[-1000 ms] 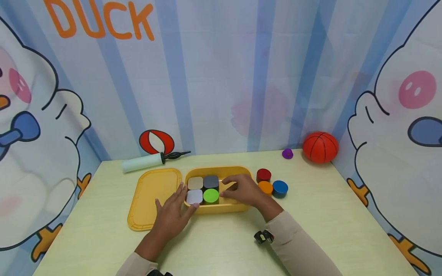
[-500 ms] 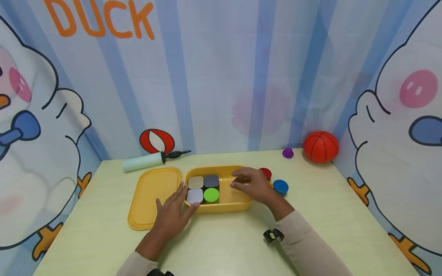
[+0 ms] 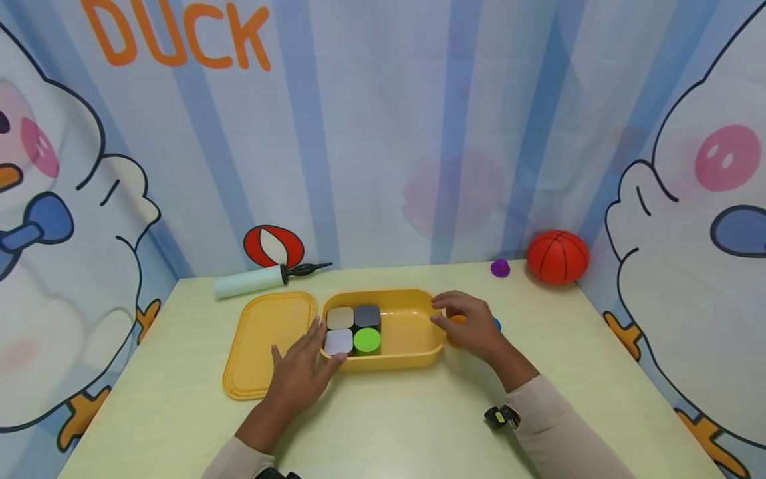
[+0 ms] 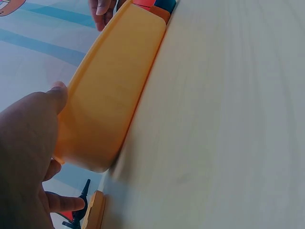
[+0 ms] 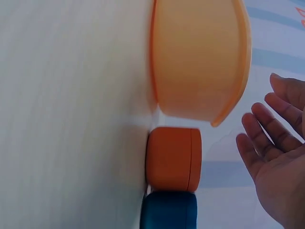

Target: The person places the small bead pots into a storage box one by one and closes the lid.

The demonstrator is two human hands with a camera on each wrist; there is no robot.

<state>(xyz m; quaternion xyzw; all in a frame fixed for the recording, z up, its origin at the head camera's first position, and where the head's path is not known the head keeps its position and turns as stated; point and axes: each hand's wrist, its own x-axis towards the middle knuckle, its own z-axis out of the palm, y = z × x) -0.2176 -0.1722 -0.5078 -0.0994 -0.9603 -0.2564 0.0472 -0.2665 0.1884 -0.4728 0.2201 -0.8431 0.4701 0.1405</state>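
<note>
A yellow plastic box (image 3: 413,332) sits mid-table in the head view. Its left half holds a beige-lidded (image 3: 340,318), a dark grey-lidded (image 3: 367,315), a pale lilac-lidded (image 3: 338,342) and a green-lidded container (image 3: 367,340). My left hand (image 3: 302,379) rests against the box's left end, thumb at the front rim, fingers outstretched. My right hand (image 3: 475,326) is above the box's right end with nothing in it, fingers loosely bent. Beneath it, partly hidden in the head view, stand an orange container (image 5: 171,160) and a blue container (image 5: 169,210). A red one (image 4: 144,3) shows in the left wrist view.
A flat yellow lid (image 3: 263,346) lies left of the box. Behind it are a pale green hand pump (image 3: 251,282), a small purple object (image 3: 500,268) and a red ball (image 3: 558,257). A printed curtain (image 3: 383,133) stands along the table's back edge.
My right hand has moved right, from beside the green-lidded container to the box's right end, and now covers the red container. The left hand has stayed in place.
</note>
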